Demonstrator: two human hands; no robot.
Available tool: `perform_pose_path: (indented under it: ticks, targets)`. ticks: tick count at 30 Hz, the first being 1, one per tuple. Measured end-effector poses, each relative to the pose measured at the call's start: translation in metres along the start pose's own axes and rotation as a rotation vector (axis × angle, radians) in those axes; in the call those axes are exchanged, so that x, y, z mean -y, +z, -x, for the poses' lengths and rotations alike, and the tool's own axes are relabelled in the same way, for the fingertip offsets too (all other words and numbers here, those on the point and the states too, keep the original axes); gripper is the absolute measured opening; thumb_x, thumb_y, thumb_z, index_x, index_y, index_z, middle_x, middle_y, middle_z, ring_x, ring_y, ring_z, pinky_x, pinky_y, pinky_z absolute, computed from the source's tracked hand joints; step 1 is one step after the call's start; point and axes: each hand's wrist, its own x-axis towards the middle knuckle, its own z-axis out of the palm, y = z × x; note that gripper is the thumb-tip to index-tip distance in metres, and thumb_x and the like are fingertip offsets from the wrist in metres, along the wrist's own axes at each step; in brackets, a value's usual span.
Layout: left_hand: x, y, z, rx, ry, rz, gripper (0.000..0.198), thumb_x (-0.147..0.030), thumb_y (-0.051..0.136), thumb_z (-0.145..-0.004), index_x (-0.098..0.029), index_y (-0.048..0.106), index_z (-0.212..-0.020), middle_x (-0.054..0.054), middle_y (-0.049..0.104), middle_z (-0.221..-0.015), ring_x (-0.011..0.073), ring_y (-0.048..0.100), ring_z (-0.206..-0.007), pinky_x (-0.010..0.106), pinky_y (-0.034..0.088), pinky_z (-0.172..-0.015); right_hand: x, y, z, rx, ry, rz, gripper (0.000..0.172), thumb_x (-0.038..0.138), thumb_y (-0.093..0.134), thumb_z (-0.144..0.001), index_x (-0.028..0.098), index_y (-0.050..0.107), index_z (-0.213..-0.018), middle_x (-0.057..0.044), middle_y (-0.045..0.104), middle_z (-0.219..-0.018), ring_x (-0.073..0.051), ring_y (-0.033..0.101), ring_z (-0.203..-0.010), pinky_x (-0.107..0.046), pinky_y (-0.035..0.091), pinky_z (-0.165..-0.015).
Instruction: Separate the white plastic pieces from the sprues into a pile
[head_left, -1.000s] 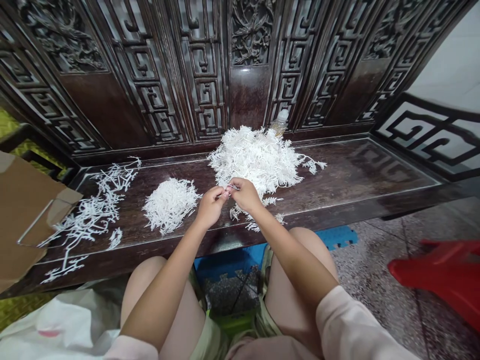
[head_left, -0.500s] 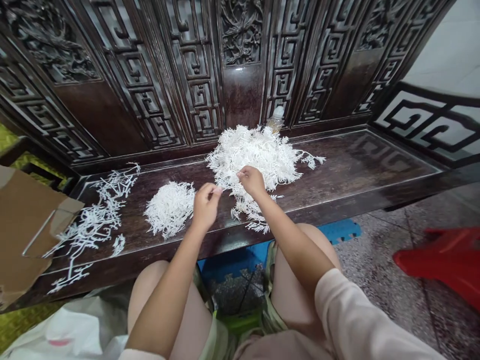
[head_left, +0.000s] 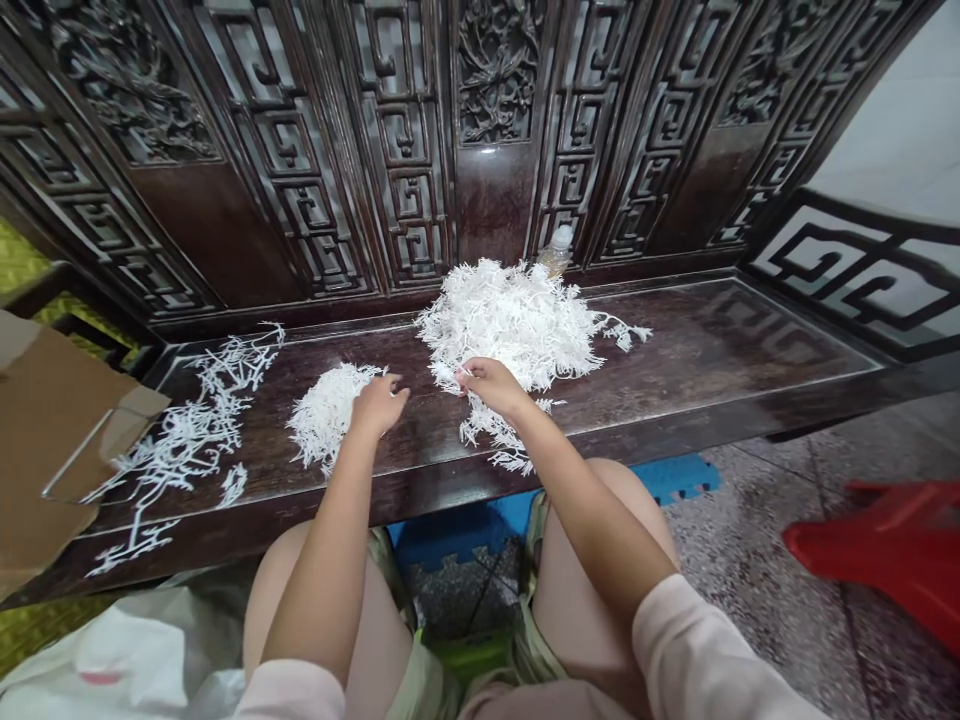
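Note:
A large heap of white branched pieces (head_left: 517, 315) lies mid-bench, with a few loose pieces below it. My right hand (head_left: 491, 385) is at the heap's lower left edge, fingertips pinched on a small white piece. To the left is a smaller white pile (head_left: 326, 410). My left hand (head_left: 380, 403) touches or hovers over this pile's right side, its thumb and fingers apart; nothing can be made out between them. Farther left, longer white branched strands (head_left: 195, 435) are spread over the bench.
The dark wooden bench (head_left: 697, 350) has a carved back. A capped clear bottle (head_left: 556, 252) stands behind the large heap. A cardboard box (head_left: 52, 430) is at the left, a white bag (head_left: 135, 650) below it, and a red plastic object (head_left: 885, 550) at the right.
My left hand has moved left to the smaller pile and its fingers have parted. My right hand has shifted slightly left and down. The view has tilted slightly.

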Motion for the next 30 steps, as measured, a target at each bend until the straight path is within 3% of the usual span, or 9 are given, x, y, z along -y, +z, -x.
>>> perform_pose_path:
  ticks: [2,5,8,15,22,30]
  targets:
    - [-0.016,0.002,0.011,0.127,0.224,0.278,0.04,-0.045,0.039,-0.077,-0.02,0.054,-0.104,0.008,0.059,-0.103,0.0209,0.055,-0.092,0.032,0.04,-0.079,0.0,0.001,-0.001,-0.027,-0.01,0.033,0.012,0.027,0.055,-0.066,0.015,0.054,-0.067,0.001,0.055,-0.059,-0.01,0.052,-0.055,-0.024,0.039,-0.063]
    - [-0.033,0.007,0.03,0.19,0.366,0.428,0.041,-0.049,0.036,-0.078,-0.018,0.057,-0.093,0.004,0.061,-0.085,0.0172,0.055,-0.079,0.028,0.04,-0.072,0.001,0.003,0.0,-0.002,-0.011,-0.001,0.013,0.028,0.055,-0.066,0.015,0.054,-0.066,0.001,0.054,-0.062,-0.01,0.051,-0.056,-0.024,0.04,-0.061]
    - [-0.041,0.011,0.043,0.154,0.405,0.338,0.036,-0.048,0.038,-0.078,-0.017,0.057,-0.076,0.001,0.058,-0.071,0.0155,0.051,-0.068,0.027,0.038,-0.065,0.004,0.005,0.003,0.027,-0.01,-0.03,0.015,0.03,0.056,-0.064,0.015,0.054,-0.066,0.001,0.053,-0.063,-0.009,0.05,-0.057,-0.023,0.039,-0.058]
    - [-0.045,0.018,0.041,0.131,0.4,0.394,0.03,-0.043,0.036,-0.08,-0.018,0.051,-0.072,-0.001,0.054,-0.068,0.0137,0.047,-0.065,0.025,0.036,-0.063,0.007,0.002,0.005,0.075,-0.026,-0.007,0.022,0.036,0.059,-0.062,0.015,0.053,-0.064,0.003,0.05,-0.058,-0.009,0.045,-0.057,-0.021,0.035,-0.055]
    - [-0.046,0.016,0.041,-0.001,0.468,0.403,0.027,-0.034,0.038,-0.08,-0.017,0.052,-0.064,0.001,0.053,-0.069,0.0144,0.048,-0.07,0.025,0.036,-0.067,0.014,-0.005,0.006,0.296,0.022,-0.057,0.027,0.04,0.059,-0.064,0.014,0.056,-0.066,0.0,0.055,-0.061,-0.009,0.046,-0.057,-0.023,0.037,-0.058]
    - [-0.055,0.017,0.044,-0.109,0.531,0.366,0.026,-0.03,0.037,-0.08,-0.018,0.046,-0.059,0.001,0.051,-0.066,0.0145,0.047,-0.069,0.025,0.036,-0.068,0.012,0.003,0.006,0.0,-0.08,0.033,0.02,0.034,0.055,-0.064,0.016,0.05,-0.059,0.004,0.045,-0.053,-0.009,0.042,-0.051,-0.024,0.035,-0.055]
